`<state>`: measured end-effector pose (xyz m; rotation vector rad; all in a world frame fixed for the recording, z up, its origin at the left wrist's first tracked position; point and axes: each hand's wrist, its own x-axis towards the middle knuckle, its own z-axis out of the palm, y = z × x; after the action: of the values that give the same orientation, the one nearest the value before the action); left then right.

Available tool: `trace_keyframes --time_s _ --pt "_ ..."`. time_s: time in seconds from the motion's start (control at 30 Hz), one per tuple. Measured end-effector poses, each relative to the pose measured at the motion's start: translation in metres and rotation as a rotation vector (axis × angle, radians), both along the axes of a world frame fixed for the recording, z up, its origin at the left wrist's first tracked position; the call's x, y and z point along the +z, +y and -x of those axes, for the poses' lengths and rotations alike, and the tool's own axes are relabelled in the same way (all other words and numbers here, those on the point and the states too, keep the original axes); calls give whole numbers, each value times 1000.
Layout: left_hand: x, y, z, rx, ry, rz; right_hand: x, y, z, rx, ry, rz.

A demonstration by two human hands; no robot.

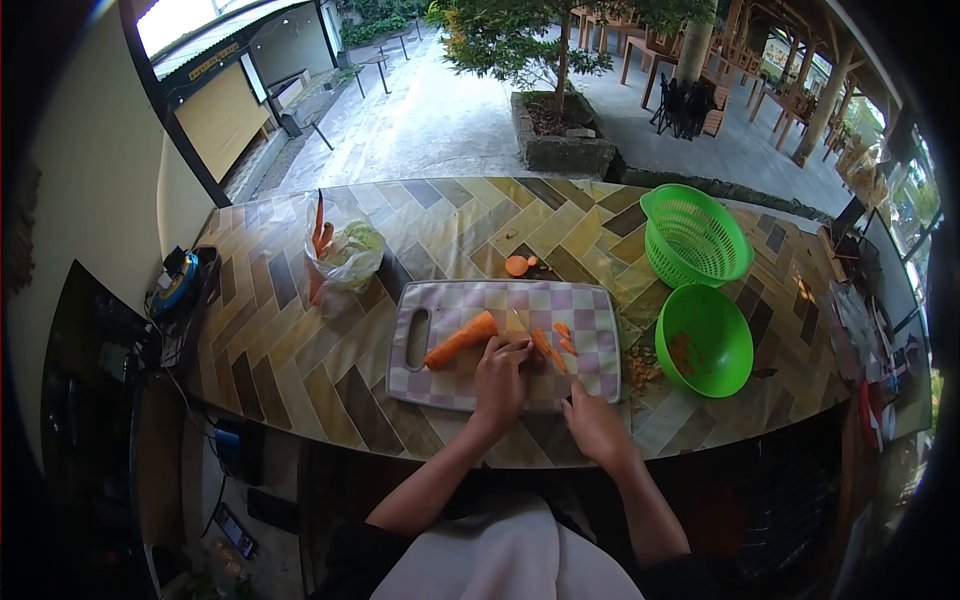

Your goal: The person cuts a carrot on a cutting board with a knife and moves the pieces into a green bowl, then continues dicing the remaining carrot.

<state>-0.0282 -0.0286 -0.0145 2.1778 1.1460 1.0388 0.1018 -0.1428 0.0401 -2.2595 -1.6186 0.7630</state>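
Observation:
A checkered pink and white cutting board (pixel 591 300) lies on the table in front of me. On its left part rests a large piece of carrot (pixel 462 340). My left hand (pixel 502 378) is closed over the middle of the board, its fingertips pressed down; what is under them is hidden. My right hand (pixel 598 425) grips a knife by its handle at the board's lower right edge, the blade pointing up and left over the board. Cut carrot strips (pixel 548 345) lie to the right of my left fingertips.
Small carrot ends (pixel 517 265) lie behind the board. A green colander (pixel 695 235) and a green bowl (pixel 728 350) with orange bits stand to the right, near scattered scraps (pixel 643 372). Back left is a plastic bag (pixel 348 265) with pale greens and carrots beside it.

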Motion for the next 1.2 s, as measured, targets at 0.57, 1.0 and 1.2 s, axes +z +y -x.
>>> trace_keyframes --time_s 0.57,1.0,1.2 --pt "7 0 -1 -22 -32 -34 -2 -20 -3 -8 79 -84" --pt "0 -3 -1 -5 -3 -28 4 13 8 -46 49 18" --pt "0 -2 -3 -1 -34 -19 14 -22 -7 -9 37 16"
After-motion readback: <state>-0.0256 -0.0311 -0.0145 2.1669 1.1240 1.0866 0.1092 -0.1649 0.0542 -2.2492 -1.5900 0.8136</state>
